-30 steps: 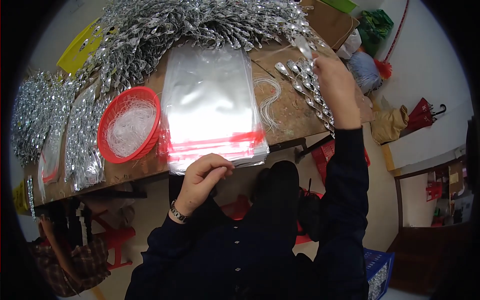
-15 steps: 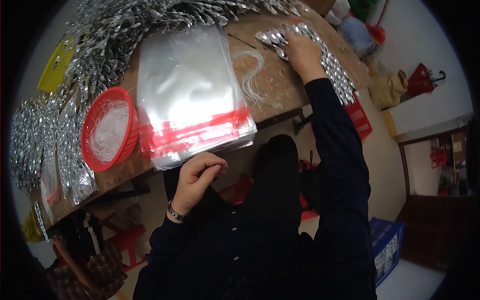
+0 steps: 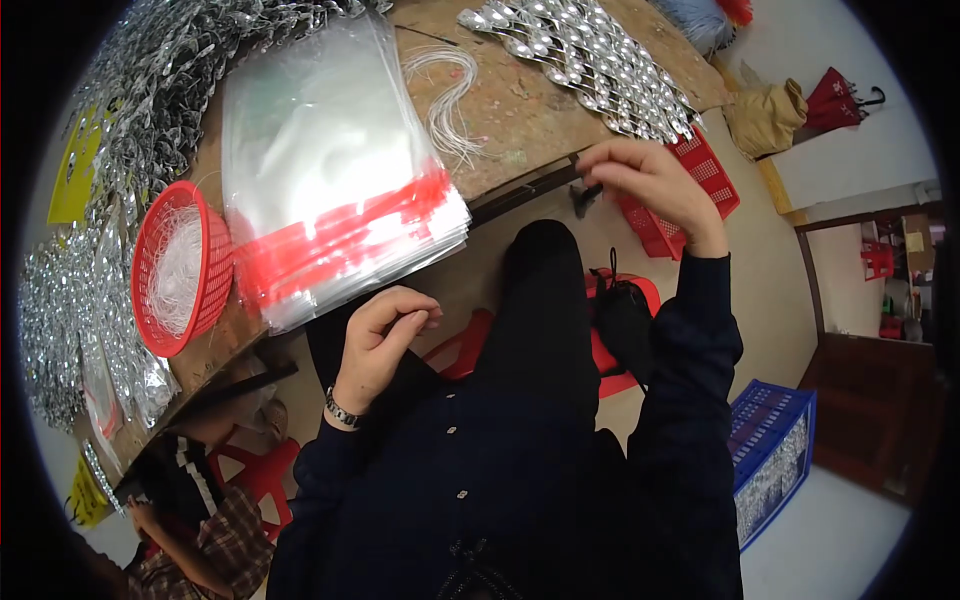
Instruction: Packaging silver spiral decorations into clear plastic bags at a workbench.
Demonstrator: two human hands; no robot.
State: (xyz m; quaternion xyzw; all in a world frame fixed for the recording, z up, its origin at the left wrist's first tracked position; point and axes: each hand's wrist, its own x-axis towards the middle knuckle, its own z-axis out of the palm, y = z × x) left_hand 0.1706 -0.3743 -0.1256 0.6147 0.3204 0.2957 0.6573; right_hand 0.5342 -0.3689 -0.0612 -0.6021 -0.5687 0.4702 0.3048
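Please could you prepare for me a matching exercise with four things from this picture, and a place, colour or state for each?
Things:
1. Round red plastic basket
2. Stack of clear, flat plastic bags
3. Twisted, shiny silver strands
4. Blue rectangular plastic crate

Descriptions:
A. At the right end of the brown table
B. Filled with fine white threads
C. At the picture's lower right
D. Red near its lower end

Right pairs: 1-B, 2-D, 3-A, 4-C

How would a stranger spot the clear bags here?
Find the brown table. Just right of the round red basket lie the clear bags. Unlike the silver strands nearby, they form a flat, rectangular stack with red near one end.
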